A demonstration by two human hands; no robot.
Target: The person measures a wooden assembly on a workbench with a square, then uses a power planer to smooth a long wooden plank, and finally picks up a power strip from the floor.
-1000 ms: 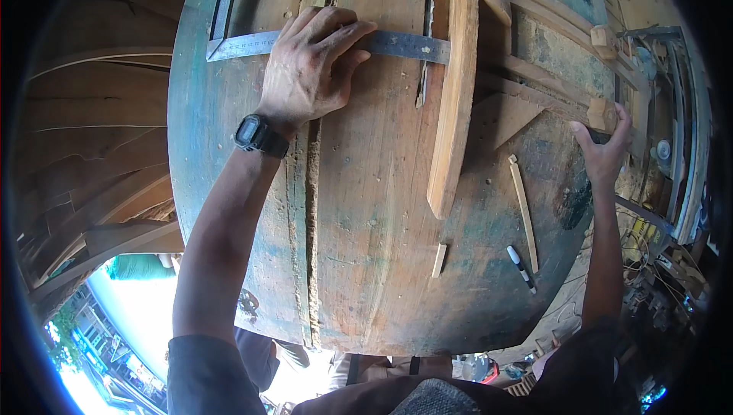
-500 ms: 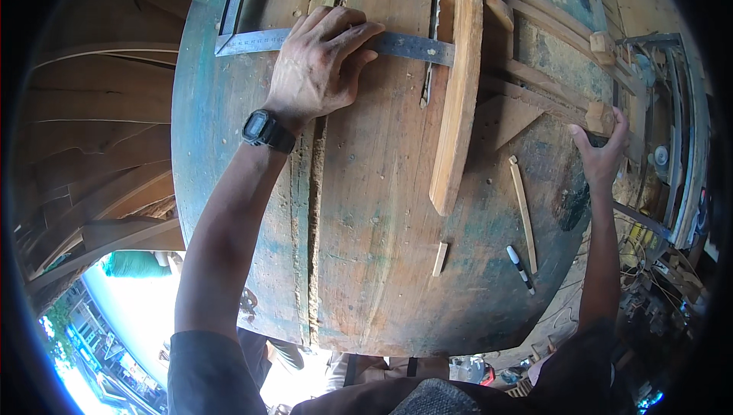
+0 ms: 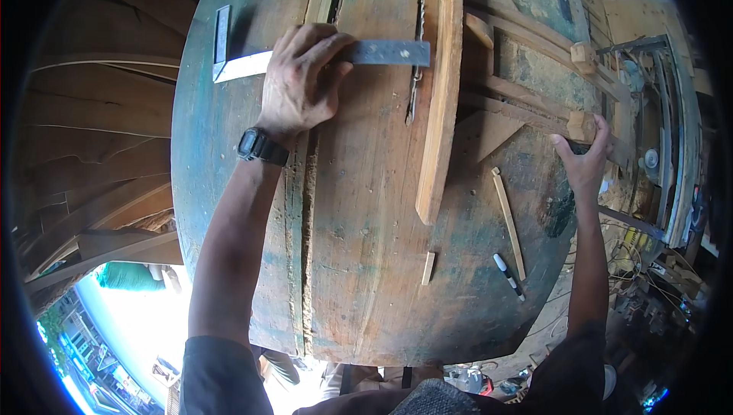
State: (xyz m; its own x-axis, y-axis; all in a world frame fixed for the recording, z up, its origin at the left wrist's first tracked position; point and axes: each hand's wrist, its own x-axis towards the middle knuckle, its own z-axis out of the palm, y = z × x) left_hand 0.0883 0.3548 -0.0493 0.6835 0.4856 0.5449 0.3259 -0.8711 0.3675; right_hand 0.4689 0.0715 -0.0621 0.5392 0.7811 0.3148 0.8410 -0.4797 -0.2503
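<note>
Well, the left grip pinches an L-shaped silver metal square over the green-brown wooden tabletop, near its left edge. I can't tell if the half-curled right grip holds the tan wooden block. The white-and-black marker lies unused.

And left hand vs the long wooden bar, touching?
Apart. The head view shows it: the steel square's blade and bare wooden surface span the gap between the left hand and the long wooden bar.
</note>
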